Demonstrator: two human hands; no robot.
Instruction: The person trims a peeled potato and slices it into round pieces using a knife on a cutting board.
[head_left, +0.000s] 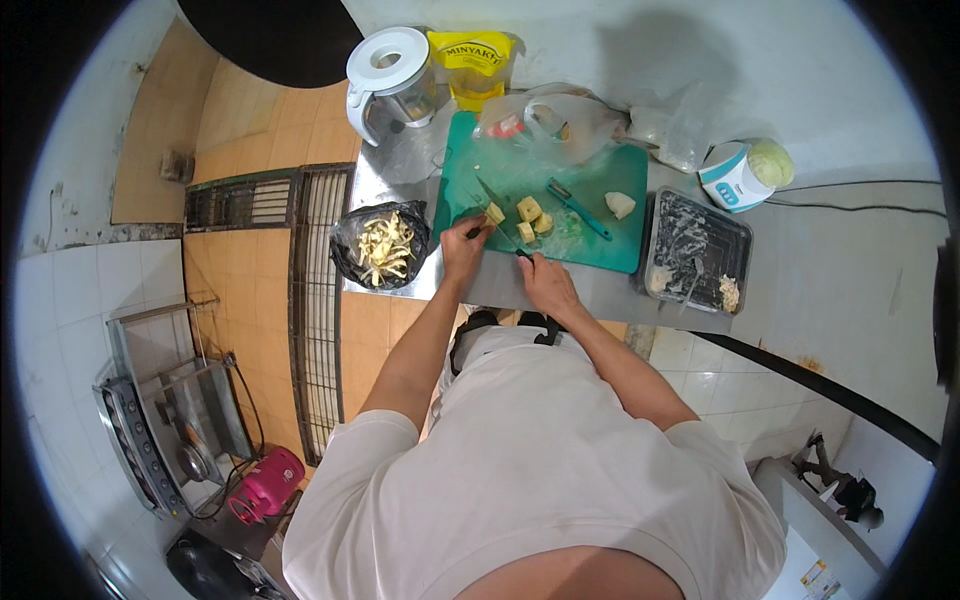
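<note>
On a green cutting board (480, 161), my left hand (461, 247) holds a pale yellow vegetable chunk (495, 214) steady near the front left edge. My right hand (551, 283) grips the black handle of a kitchen knife (508, 238), its thin blade slanting left beside that chunk. A small dark thing partly shows at my left fingers; what it is, I cannot tell. Several cut yellow chunks (528, 207) sit just right of the blade. Farther right lie a teal-handled peeler (579, 210) and a whitish piece of food (620, 205).
A black plastic bag of peelings (386, 247) lies left. Behind stand a blender jug (405, 94), yellow pouch (471, 71) and clear plastic bags (577, 127). Rightward are a smeared black tray (694, 251) and a kitchen scale (726, 178) bearing a pale green vegetable. A pink gas cylinder (268, 484) stands lower left.
</note>
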